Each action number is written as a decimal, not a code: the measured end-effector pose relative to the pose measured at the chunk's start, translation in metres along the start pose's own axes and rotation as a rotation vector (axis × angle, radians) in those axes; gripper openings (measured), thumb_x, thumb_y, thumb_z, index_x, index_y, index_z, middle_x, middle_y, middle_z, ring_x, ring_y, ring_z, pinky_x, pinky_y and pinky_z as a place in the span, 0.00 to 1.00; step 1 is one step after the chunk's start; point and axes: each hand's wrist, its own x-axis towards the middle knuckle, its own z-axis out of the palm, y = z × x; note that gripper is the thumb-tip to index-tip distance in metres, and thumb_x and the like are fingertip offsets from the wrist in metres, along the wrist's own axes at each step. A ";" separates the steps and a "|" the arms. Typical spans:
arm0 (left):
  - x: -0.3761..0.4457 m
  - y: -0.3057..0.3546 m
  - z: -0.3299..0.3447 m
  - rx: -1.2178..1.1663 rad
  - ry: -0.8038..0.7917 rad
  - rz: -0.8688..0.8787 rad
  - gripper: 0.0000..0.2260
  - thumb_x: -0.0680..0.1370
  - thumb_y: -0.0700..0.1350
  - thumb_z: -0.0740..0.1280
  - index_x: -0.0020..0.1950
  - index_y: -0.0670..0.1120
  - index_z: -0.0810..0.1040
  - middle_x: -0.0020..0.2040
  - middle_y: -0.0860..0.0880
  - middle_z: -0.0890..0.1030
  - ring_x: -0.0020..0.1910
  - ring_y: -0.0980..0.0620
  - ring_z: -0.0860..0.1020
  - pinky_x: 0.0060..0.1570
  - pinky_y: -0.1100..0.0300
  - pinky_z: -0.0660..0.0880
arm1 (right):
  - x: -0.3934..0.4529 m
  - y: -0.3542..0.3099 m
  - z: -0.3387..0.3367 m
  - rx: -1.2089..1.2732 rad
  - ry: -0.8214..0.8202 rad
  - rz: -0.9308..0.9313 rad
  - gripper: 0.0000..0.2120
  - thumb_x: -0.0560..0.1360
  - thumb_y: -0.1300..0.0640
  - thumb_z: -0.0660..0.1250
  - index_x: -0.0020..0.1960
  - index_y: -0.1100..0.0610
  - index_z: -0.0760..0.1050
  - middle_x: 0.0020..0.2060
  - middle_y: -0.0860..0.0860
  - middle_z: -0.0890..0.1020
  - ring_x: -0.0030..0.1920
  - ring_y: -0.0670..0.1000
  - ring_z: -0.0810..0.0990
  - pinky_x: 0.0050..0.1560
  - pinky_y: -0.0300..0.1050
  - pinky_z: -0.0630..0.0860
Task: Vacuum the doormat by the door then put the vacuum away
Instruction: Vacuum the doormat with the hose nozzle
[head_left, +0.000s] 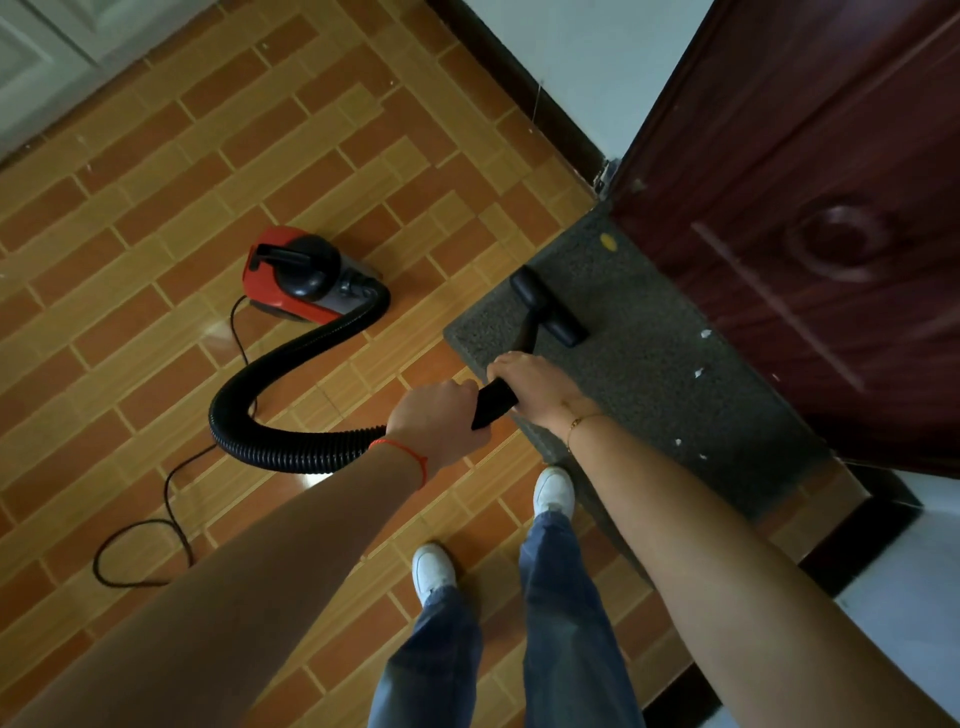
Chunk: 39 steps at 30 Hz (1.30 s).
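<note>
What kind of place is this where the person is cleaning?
Probably the entrance area of a home. A dark grey rough doormat lies before a dark red wooden door, the floor is orange brick-pattern tile, and a small red and black canister vacuum stands on it.

Brick-patterned tile floor (171, 171), white wall (587, 57)

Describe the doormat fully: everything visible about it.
The doormat is a dark grey rectangle with a coarse, speckled, fibrous-looking surface. It lies flat on the brick-patterned tile floor, its far long edge against the dark red door. A small yellow fleck sits near its far end, and several white scraps lie along the door side. The black nozzle of the vacuum rests on it, steered by the left hand and right hand gripping the tube. One white shoe touches its near edge.
</note>
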 end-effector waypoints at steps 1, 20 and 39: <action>0.010 0.008 -0.006 -0.015 -0.001 -0.010 0.11 0.78 0.53 0.61 0.53 0.47 0.73 0.35 0.51 0.74 0.30 0.53 0.73 0.26 0.61 0.67 | 0.001 0.012 -0.008 -0.002 0.000 0.001 0.10 0.74 0.71 0.64 0.49 0.58 0.74 0.50 0.52 0.79 0.50 0.53 0.80 0.39 0.42 0.71; 0.145 0.124 -0.088 -0.098 0.013 -0.038 0.07 0.77 0.50 0.61 0.47 0.48 0.73 0.34 0.51 0.74 0.29 0.52 0.75 0.24 0.61 0.68 | 0.016 0.180 -0.102 -0.004 -0.002 0.032 0.10 0.75 0.68 0.63 0.42 0.54 0.69 0.48 0.53 0.79 0.47 0.54 0.80 0.43 0.47 0.75; 0.095 0.144 -0.058 -0.102 -0.020 0.053 0.09 0.78 0.53 0.61 0.48 0.48 0.74 0.35 0.51 0.76 0.33 0.51 0.78 0.30 0.59 0.74 | -0.046 0.157 -0.075 0.036 -0.059 0.116 0.09 0.75 0.67 0.62 0.42 0.54 0.72 0.49 0.51 0.79 0.47 0.55 0.82 0.41 0.49 0.77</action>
